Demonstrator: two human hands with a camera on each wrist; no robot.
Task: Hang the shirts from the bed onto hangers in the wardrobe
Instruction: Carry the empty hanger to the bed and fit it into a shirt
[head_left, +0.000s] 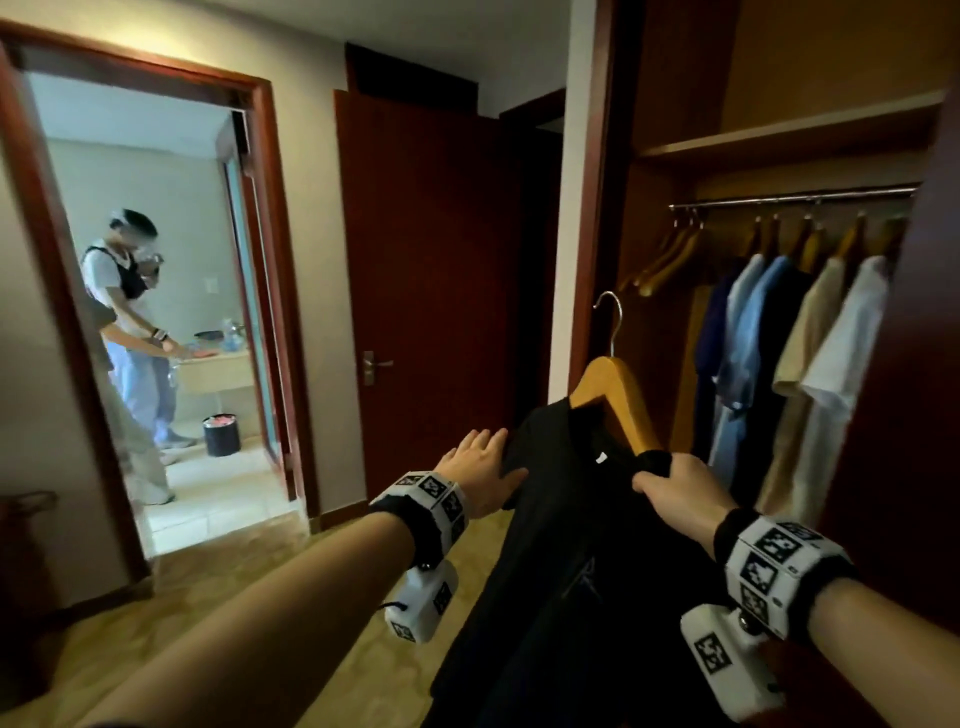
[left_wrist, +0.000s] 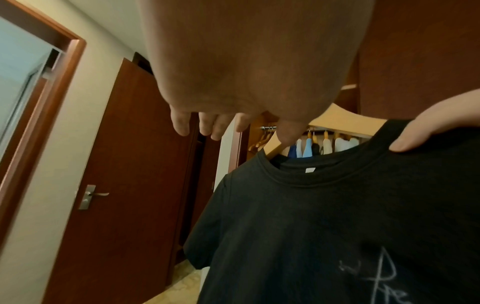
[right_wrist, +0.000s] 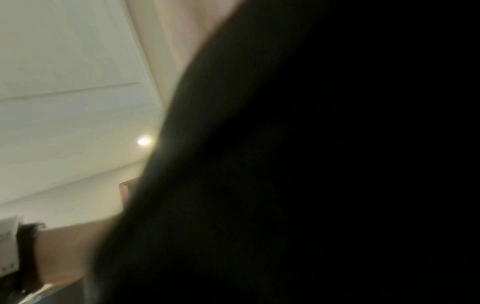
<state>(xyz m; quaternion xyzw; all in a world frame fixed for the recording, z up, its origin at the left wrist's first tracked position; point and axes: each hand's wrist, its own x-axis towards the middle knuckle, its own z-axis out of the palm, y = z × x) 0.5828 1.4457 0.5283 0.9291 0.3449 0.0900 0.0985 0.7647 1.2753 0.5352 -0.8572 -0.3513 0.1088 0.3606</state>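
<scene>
— While the black shirt (head_left: 582, 545) hangs between the two arms, where is each hand?

— Right hand (head_left: 675, 491) is clenched round the shirt's shoulder and the end of the wooden hanger (head_left: 615, 395) under it, at about five o'clock from the hanger's metal hook. Left hand (head_left: 480, 470) is flat on the other shoulder — fingers straight, pressing the cloth, thumb along its edge, nothing gripped.

— So the shirt is on the hanger?

— The hanger's arms run inside the neck opening; from the left wrist view you see pale wood through the collar and a small white label at the back of the neck. A thumb of the right hand sits on the collar at two o'clock there. The shirt has a thin white drawing low on the chest.

— And the wardrobe (head_left: 779, 145)?

— Open, at one o'clock from the hands. Its rail (head_left: 795, 197) carries two bare wooden hangers (head_left: 667, 260) at the left end, then hung shirts (head_left: 795, 338) — dark blue, light blue, black, beige, white. The held shirt is in front of the wardrobe, below the rail and apart from it.

— Anything from the right wrist camera?

— Mostly black cloth, plus ceiling and a ceiling lamp; the fingers don't show there.

— The rest of the room?

— A closed brown door (head_left: 431, 291) at eleven o'clock, and farther left an open doorway with another person (head_left: 130, 322) standing at a bench inside, a small bin (head_left: 222, 434) on the floor near their feet.
</scene>
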